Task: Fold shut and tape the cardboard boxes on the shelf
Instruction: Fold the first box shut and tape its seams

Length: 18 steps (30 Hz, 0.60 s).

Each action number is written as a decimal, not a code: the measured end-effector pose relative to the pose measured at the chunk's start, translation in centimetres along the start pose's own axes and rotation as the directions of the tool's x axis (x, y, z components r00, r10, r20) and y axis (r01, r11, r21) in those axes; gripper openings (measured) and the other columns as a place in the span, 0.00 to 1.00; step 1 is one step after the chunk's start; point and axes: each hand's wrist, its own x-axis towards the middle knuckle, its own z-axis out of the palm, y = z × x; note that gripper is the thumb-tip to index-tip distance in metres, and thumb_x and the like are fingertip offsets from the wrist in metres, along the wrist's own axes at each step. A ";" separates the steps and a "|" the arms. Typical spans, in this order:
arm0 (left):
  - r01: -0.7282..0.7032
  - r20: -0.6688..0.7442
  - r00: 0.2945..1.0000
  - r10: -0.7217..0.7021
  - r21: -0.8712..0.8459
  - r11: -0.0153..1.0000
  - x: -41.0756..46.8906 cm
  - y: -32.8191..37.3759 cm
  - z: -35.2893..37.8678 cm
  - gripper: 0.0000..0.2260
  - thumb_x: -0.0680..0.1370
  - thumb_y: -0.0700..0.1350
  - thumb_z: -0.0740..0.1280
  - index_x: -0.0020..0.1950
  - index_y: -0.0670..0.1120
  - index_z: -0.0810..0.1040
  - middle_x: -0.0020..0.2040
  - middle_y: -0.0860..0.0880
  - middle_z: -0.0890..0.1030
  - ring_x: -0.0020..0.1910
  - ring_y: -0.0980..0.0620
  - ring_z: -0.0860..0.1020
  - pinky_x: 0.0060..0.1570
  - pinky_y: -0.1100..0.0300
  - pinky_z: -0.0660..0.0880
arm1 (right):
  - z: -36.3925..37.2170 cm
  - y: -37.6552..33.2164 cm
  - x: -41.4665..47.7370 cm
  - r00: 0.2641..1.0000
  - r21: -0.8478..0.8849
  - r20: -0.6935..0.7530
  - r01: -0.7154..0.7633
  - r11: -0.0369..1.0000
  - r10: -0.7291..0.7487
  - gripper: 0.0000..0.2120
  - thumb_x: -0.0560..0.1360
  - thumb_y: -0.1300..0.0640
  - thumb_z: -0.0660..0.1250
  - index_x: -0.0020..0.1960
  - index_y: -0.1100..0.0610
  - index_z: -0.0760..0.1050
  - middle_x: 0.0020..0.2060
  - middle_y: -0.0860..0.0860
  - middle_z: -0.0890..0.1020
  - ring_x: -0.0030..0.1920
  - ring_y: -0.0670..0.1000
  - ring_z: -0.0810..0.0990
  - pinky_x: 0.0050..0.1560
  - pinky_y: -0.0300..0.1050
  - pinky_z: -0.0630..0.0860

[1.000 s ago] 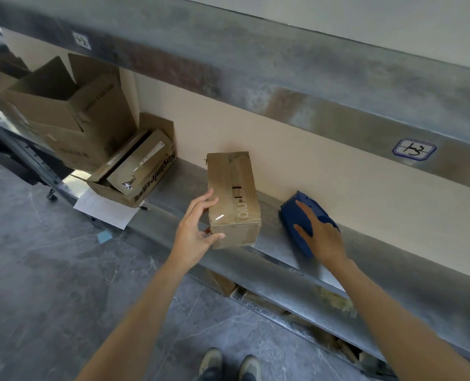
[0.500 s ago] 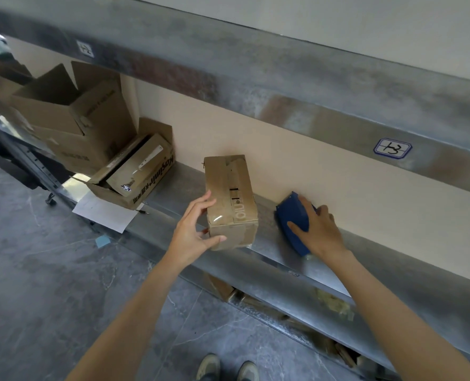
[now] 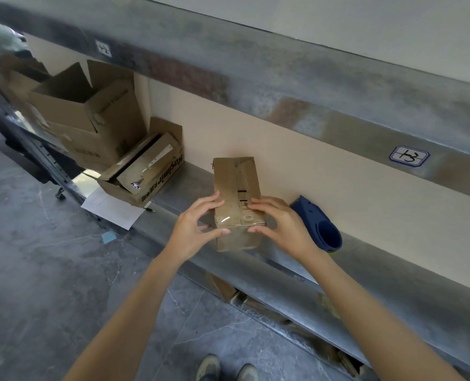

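Partly hidden box (image 3: 236, 182), near corners under gripping hands (image 3: 192, 232) (image 3: 283, 229)

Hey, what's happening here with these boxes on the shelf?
A person is closing up boxes. The left hand and right hand grip the near end of a small cardboard box lying on the metal shelf; its top is folded shut with tape along it. A blue tape dispenser lies just right of it, untouched. Further left, a large box and a tilted box sit with flaps open.
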 end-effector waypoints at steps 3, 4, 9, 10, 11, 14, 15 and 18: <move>-0.004 -0.009 1.000 0.004 -0.019 1.000 -0.1 -0.2 0.3 0.29 0.69 0.52 0.77 0.69 0.53 0.76 0.71 0.65 0.69 0.70 0.60 0.70 0.59 0.52 0.79 | 0.7 0.2 -0.4 0.998 0.017 -0.060 -0.013 1.000 0.013 0.25 0.71 0.44 0.71 0.65 0.54 0.78 0.66 0.47 0.77 0.68 0.45 0.70 0.69 0.42 0.67; -0.003 -0.008 1.000 0.002 -0.021 1.000 -0.1 -0.2 0.4 0.29 0.69 0.52 0.77 0.69 0.54 0.76 0.71 0.66 0.69 0.70 0.60 0.70 0.59 0.53 0.79 | 0.8 0.1 -0.5 0.998 0.020 -0.062 -0.015 1.000 0.016 0.25 0.72 0.42 0.70 0.65 0.54 0.78 0.65 0.47 0.77 0.68 0.43 0.70 0.68 0.38 0.66; -0.023 -0.112 0.993 0.023 0.001 1.000 0.0 0.3 1.4 0.27 0.70 0.52 0.78 0.67 0.51 0.77 0.70 0.60 0.72 0.67 0.64 0.71 0.65 0.68 0.70 | 0.7 -1.0 -0.5 0.995 0.034 -0.067 -0.071 0.997 0.073 0.23 0.74 0.40 0.68 0.63 0.51 0.78 0.64 0.45 0.77 0.67 0.40 0.70 0.64 0.30 0.64; -0.036 -0.151 0.988 0.041 0.036 0.999 0.1 0.3 1.8 0.24 0.71 0.49 0.78 0.66 0.50 0.78 0.70 0.59 0.74 0.67 0.63 0.72 0.66 0.67 0.70 | 0.8 -1.2 -0.4 0.993 0.023 -0.077 -0.083 0.996 0.085 0.21 0.75 0.43 0.69 0.63 0.52 0.78 0.63 0.46 0.78 0.67 0.42 0.70 0.64 0.33 0.66; -0.036 -0.195 0.980 0.048 0.063 0.997 0.1 0.5 2.2 0.22 0.71 0.46 0.78 0.64 0.49 0.79 0.68 0.58 0.75 0.65 0.63 0.73 0.66 0.64 0.71 | 1.0 -1.5 -0.3 0.991 0.009 -0.092 -0.098 0.995 0.099 0.19 0.75 0.46 0.70 0.62 0.53 0.78 0.62 0.47 0.78 0.67 0.44 0.71 0.64 0.35 0.67; -0.011 -0.307 0.951 0.043 0.106 0.994 0.2 0.8 3.2 0.20 0.69 0.44 0.74 0.60 0.50 0.81 0.66 0.60 0.77 0.62 0.64 0.76 0.63 0.62 0.74 | 2.0 -2.9 0.0 0.971 -0.011 -0.166 -0.175 0.985 0.171 0.17 0.71 0.55 0.72 0.59 0.56 0.80 0.59 0.48 0.79 0.65 0.47 0.73 0.61 0.37 0.70; -0.008 -0.327 0.944 0.043 0.108 0.994 0.1 0.9 3.4 0.20 0.68 0.47 0.72 0.60 0.50 0.81 0.65 0.60 0.77 0.61 0.64 0.76 0.62 0.63 0.74 | 2.3 -3.3 0.2 0.963 -0.012 -0.189 -0.201 0.980 0.195 0.16 0.71 0.56 0.72 0.59 0.56 0.80 0.58 0.49 0.79 0.64 0.48 0.73 0.60 0.39 0.72; -0.022 -0.330 0.943 0.046 0.075 0.997 0.0 0.4 3.7 0.19 0.70 0.49 0.69 0.61 0.51 0.81 0.66 0.61 0.77 0.62 0.65 0.76 0.61 0.64 0.74 | 2.7 -3.6 0.3 0.952 -0.008 -0.235 -0.204 0.979 0.197 0.12 0.73 0.61 0.69 0.57 0.57 0.81 0.56 0.50 0.80 0.63 0.49 0.74 0.58 0.40 0.72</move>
